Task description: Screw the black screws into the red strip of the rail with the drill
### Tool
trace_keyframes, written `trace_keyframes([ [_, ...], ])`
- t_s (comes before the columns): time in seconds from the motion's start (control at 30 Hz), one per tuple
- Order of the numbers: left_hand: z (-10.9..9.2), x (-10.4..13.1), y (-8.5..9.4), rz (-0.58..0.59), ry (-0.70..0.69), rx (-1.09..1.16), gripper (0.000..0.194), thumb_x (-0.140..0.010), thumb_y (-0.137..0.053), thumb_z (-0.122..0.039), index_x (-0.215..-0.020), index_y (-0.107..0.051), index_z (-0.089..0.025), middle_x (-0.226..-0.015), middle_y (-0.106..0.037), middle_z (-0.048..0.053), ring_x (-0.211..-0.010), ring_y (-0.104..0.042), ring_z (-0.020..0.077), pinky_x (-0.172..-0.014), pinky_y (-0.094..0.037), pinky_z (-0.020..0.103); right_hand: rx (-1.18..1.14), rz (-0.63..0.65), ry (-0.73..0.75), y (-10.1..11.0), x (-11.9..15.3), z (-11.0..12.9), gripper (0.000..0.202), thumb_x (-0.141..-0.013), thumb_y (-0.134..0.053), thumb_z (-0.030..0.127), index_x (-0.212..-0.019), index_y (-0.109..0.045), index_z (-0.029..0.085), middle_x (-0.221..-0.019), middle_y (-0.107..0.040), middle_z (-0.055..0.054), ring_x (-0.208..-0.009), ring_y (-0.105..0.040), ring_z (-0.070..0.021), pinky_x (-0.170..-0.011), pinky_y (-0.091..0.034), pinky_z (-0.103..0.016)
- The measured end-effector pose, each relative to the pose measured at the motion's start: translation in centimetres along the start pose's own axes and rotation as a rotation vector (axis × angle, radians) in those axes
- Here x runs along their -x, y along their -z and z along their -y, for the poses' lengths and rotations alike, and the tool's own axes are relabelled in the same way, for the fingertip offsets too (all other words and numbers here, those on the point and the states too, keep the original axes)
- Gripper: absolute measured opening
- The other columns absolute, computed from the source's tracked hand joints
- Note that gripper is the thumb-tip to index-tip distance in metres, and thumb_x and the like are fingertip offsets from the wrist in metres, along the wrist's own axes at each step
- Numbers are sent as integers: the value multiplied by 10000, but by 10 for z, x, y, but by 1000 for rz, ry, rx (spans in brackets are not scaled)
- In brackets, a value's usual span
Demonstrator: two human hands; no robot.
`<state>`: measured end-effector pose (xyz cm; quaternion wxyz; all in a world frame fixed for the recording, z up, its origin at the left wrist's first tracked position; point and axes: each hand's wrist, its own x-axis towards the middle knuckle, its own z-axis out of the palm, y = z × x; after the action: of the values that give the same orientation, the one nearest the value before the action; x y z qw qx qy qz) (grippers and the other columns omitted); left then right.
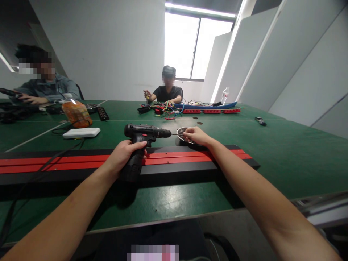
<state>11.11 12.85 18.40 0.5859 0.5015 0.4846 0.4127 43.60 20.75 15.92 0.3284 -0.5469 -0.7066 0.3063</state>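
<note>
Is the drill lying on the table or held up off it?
Held up. The left hand grips the drill by its handle, its body level above the red and black rail, bit pointing at the right hand.

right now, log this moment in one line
left hand: holds drill | right hand: at metal bowl | red-black rail below

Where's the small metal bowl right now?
In the head view, the bowl sits on the green table just right of centre, under the right hand, at the tip of the drill.
</note>
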Motion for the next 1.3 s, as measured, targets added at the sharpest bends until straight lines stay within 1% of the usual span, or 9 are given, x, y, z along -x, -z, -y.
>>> trace_keyframes([
  [0.33, 2, -2, 1, 17, -14, -9, 311, -747, -751, -351, -815, -657, -62, -755, -693, 137, -596, -665, 184, -532, -556, 256, 27, -15, -13, 2, -1, -2, 260, -833, -689, 408, -801, -712, 151, -716, -685, -59, -584, -579, -131, -506, -406, -227],
  [0.47, 2, -3, 1, 16, -19, -6, 309, -737, -759, -345, -815, -656, -65, -751, -692, 130, -588, -663, 186, -523, -558, 265, 12, -8, -26, 2, -1, -1, 243, -852, -669, 379, -826, -709, 140, -719, -681, -53, -586, -574, -118, -507, -404, -208],
  [0.63, 2, -3, 1, 11, -11, 3, 302, -736, -761, -337, -820, -657, -66, -753, -695, 134, -586, -664, 190, -522, -560, 272, 14, -6, -19, 1, 2, 3, 222, -876, -630, 337, -813, -700, 135, -711, -670, -48, -578, -562, -109, -511, -401, -204],
  [0.83, 2, -2, 1, -1, -11, 16, 306, -734, -764, -337, -838, -652, -72, -759, -696, 129, -588, -668, 192, -528, -560, 275, 59, -7, -13, 1, 2, 3, 254, -860, -634, 379, -796, -701, 142, -723, -675, -56, -601, -575, -127, -529, -410, -220],
  [0.93, 2, -2, 0, -9, -10, 9, 303, -742, -755, -337, -844, -651, -72, -755, -697, 129, -588, -670, 188, -520, -553, 258, 123, -14, -4, 1, 1, 0, 271, -856, -618, 395, -814, -714, 144, -735, -680, -56, -618, -576, -134, -541, -405, -225],
  [1.1, -2, 0, 0, -49, 5, -34, 283, -737, -752, -306, -825, -656, -55, -744, -699, 146, -571, -667, 191, -510, -556, 262, 324, -53, 31, 2, 0, -4, 335, -853, -582, 450, -835, -742, 157, -729, -680, -43, -607, -545, -134, -556, -381, -239],
  [1.3, -8, 4, 3, -44, 45, -5, 243, -716, -755, -269, -793, -653, -62, -713, -685, 128, -567, -663, 199, -507, -560, 281, 419, -35, 92, 3, 1, -4, 350, -853, -570, 452, -815, -758, 160, -695, -666, -28, -614, -539, -139, -567, -357, -251],
])
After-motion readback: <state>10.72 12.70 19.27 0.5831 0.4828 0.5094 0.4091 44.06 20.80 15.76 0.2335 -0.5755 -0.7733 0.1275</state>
